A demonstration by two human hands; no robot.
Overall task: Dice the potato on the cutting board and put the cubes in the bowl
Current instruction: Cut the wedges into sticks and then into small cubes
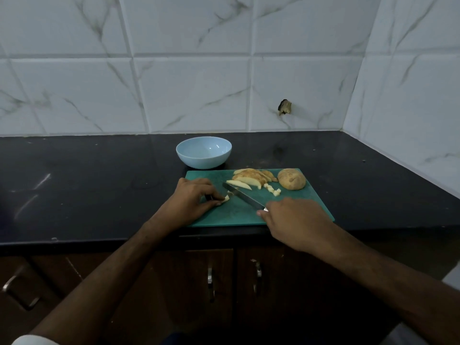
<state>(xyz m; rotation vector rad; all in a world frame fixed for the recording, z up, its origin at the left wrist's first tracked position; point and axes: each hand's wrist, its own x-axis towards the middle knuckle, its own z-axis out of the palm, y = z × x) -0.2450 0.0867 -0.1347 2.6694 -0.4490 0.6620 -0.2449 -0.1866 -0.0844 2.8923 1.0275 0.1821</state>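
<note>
Pinching a small pale potato piece (pixel 225 199) between fingertips and thumb, the left hand (pixel 196 197) rests knuckles-up on the near left part of the green cutting board (pixel 239 212), its fingers curled down and its forearm running back toward the near left. The right hand (pixel 296 220) lies palm-down over the near right part of the board with its fingers wrapped round the handle of a knife (pixel 242 196); the handle itself is hidden under the hand. The blade slants from that hand up and to the left, its tip close to the left hand's fingers and just beside the piece they hold. The right forearm stretches back to the near right.

Farther across the board, a fan of potato slices (pixel 251 179) lies near the far edge, some with skin showing. Just right of and nearer than the slices sits a small cluster of cubes (pixel 272 190). An uncut potato half (pixel 291 179), skin side up, sits at the far right corner of the board.

Beyond the board's far left corner a light blue bowl (pixel 203 152) stands on the black countertop (pixel 99 183), apart from the board. White marbled wall tiles (pixel 189 70) rise behind the counter, and brown cabinet doors with metal handles (pixel 211 282) sit beneath it.
</note>
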